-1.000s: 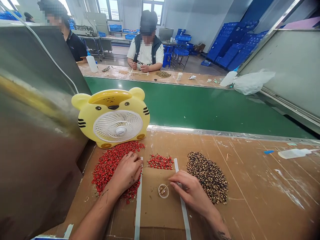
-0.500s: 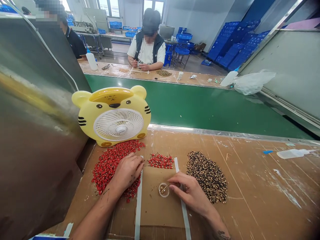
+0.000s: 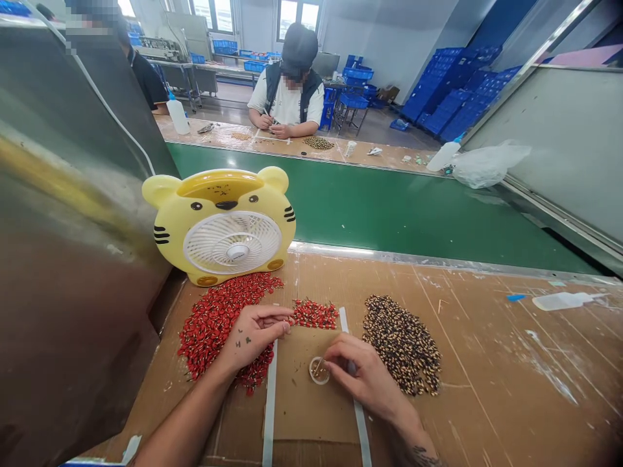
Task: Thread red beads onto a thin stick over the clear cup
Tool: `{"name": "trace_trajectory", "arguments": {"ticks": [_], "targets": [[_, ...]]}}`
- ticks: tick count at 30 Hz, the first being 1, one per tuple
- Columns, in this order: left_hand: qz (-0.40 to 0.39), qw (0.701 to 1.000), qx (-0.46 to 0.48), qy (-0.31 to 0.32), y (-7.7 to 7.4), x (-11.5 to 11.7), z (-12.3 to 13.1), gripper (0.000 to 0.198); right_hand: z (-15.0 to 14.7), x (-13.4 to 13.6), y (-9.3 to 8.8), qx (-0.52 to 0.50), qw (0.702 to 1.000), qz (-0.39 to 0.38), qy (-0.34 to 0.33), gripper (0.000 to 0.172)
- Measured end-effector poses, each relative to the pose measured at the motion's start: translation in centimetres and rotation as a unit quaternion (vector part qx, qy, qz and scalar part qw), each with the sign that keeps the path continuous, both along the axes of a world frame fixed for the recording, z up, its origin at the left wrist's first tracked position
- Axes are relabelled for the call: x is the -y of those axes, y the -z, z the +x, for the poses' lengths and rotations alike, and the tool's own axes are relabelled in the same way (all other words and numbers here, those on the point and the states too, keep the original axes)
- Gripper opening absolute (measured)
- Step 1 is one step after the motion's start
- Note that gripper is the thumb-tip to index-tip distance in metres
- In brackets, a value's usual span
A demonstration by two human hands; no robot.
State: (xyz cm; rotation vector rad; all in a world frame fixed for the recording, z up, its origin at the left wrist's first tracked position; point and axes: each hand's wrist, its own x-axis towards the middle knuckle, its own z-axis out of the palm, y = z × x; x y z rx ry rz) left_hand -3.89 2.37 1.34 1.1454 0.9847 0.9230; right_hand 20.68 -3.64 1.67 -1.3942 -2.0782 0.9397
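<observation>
My left hand [image 3: 260, 332] reaches over the right edge of a large heap of small red pieces [image 3: 207, 318]. Its thumb and fingers come together beside a smaller group of red pieces [image 3: 315, 314]; whatever is between them is too small to make out. In my right hand [image 3: 357, 371], a thin stick [image 3: 322, 364] is pinched between thumb and fingers. The stick's tip dips into a small clear round dish [image 3: 312, 379], which has some brownish content. Under the dish lies a brown cardboard sheet [image 3: 311, 415], with pale strips along both sides.
A heap of black-and-gold pieces [image 3: 403, 344] lies right of my right hand. Behind the red heap stands a yellow tiger-shaped fan [image 3: 165, 214]. A green conveyor belt [image 3: 389, 207] runs beyond the table; a co-worker [image 3: 287, 91] sits across it. A squeeze bottle [image 3: 564, 301] lies far right.
My left hand has moved right, from the large red heap toward the smaller red group. My right hand has shifted slightly at the dish. The co-worker's head is lower.
</observation>
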Motion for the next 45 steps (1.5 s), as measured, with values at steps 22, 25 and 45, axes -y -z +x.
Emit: {"name": "trace_trajectory", "arguments": {"ticks": [22,25,45], "targets": [[-0.082,0.994,0.073,0.026,0.5,0.1,0.7,0.015,-0.1,-0.1,0.7,0.005,0.995,0.077,-0.070,0.023],[-0.085,0.992,0.089,0.037,0.6,0.1,0.8,0.014,0.0,0.1,1.5,-0.003,0.992,0.105,-0.065,0.023],[-0.104,0.987,0.100,0.066,0.9,0.4,1.4,0.016,1.1,-0.6,0.5,-0.074,0.993,0.083,-0.042,0.022]]}}
